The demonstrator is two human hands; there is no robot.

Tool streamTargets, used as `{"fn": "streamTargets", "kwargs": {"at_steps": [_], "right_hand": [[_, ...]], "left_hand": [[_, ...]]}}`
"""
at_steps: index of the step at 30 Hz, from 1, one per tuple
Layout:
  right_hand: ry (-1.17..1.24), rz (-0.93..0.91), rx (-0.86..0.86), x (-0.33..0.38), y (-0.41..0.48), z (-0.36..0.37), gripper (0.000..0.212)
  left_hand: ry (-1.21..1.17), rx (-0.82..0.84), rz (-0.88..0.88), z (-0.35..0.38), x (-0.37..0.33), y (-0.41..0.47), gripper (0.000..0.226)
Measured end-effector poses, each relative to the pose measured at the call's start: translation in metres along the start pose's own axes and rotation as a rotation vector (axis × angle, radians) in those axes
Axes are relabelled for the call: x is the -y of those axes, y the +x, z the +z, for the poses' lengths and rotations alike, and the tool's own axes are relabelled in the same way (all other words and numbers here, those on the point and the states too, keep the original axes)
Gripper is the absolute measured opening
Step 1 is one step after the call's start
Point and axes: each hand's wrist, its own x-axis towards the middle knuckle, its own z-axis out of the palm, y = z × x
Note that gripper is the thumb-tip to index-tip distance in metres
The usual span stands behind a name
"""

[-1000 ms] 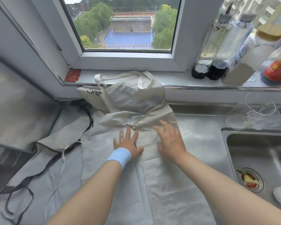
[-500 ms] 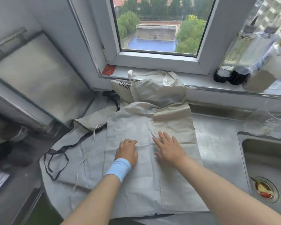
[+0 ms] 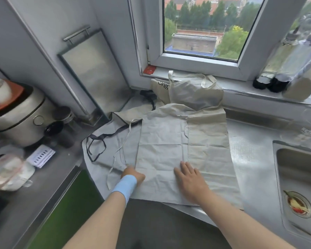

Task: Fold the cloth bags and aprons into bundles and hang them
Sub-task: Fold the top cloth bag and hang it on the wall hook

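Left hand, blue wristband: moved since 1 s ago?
Yes: left hand drew back from the pale window sill toward the steel counter's front edge.

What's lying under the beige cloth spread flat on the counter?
A dark-trimmed grey apron sticks out from beneath the beige cloth along its left side, on the steel counter. How far it runs underneath, and anything else below, is covered.
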Motion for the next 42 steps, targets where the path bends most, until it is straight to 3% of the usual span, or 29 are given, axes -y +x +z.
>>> {"fn": "streamTargets", "kwargs": {"at_steps": [3, 6, 8, 11, 13, 15, 19, 21, 24, 26, 28, 31, 33, 35, 39, 42], "right_hand": [[0.054, 0.005, 0.015, 0.009, 0.006, -0.007, 0.057], [0.108, -0.008, -0.036, 0.033, 0.014, -0.013, 0.042], [0.097, 0.013, 0.013, 0.055, 0.018, -0.020, 0.031], [0.143, 0.060, 0.152, 0.074, 0.024, -0.030, 0.031], [0.361, 0.159, 0.189, 0.072, 0.025, -0.044, 0.042], [0.618, 0.272, 0.117, 0.064, 0.024, -0.065, 0.046], [1.116, 0.430, -0.119, 0.036, 0.010, -0.120, 0.028], [1.292, 0.447, -0.118, 0.020, -0.001, -0.144, 0.022], [1.415, 0.488, -0.040, -0.002, -0.016, -0.162, 0.041], [1.343, 0.559, -0.031, -0.017, -0.024, -0.160, 0.045], [1.175, 0.647, -0.049, -0.035, -0.028, -0.145, 0.028], [0.982, 0.737, -0.041, -0.060, -0.036, -0.114, 0.013], [0.882, 0.700, 0.012, -0.071, -0.045, -0.095, 0.012], [0.742, 0.678, 0.070, -0.079, -0.051, -0.078, 0.017], [0.401, 0.666, -0.051, -0.083, -0.040, -0.066, 0.072], [0.333, 0.426, -0.144, -0.085, -0.018, -0.079, 0.069]], "left_hand": [[-0.001, 0.014, 0.083, -0.022, -0.001, 0.005, 0.033], [0.025, -0.017, 0.151, -0.049, 0.005, 0.012, 0.035], [-0.023, 0.099, 0.176, -0.063, 0.014, 0.018, 0.040], [-0.118, 0.245, 0.271, -0.078, 0.016, 0.019, 0.047], [-0.189, 0.320, 0.358, -0.084, 0.001, 0.015, 0.051], [-0.259, 0.396, 0.428, -0.085, -0.024, 0.007, 0.057], [-0.255, 0.497, 0.574, -0.066, -0.078, -0.022, 0.093], [-0.196, 0.533, 0.655, -0.052, -0.099, -0.045, 0.091], [-0.140, 0.617, 0.723, -0.025, -0.121, -0.074, 0.065], [-0.044, 0.642, 0.747, -0.005, -0.129, -0.087, 0.066], [0.086, 0.672, 0.768, 0.017, -0.132, -0.094, 0.073], [0.265, 0.865, 0.620, 0.039, -0.133, -0.104, 0.057], [0.294, 0.887, 0.528, 0.048, -0.132, -0.104, 0.048], [0.272, 0.736, 0.504, 0.053, -0.133, -0.097, 0.045], [0.230, 0.403, 0.515, 0.046, -0.136, -0.079, 0.037], [0.260, 0.259, 0.521, 0.035, -0.144, -0.063, 0.032]]}}
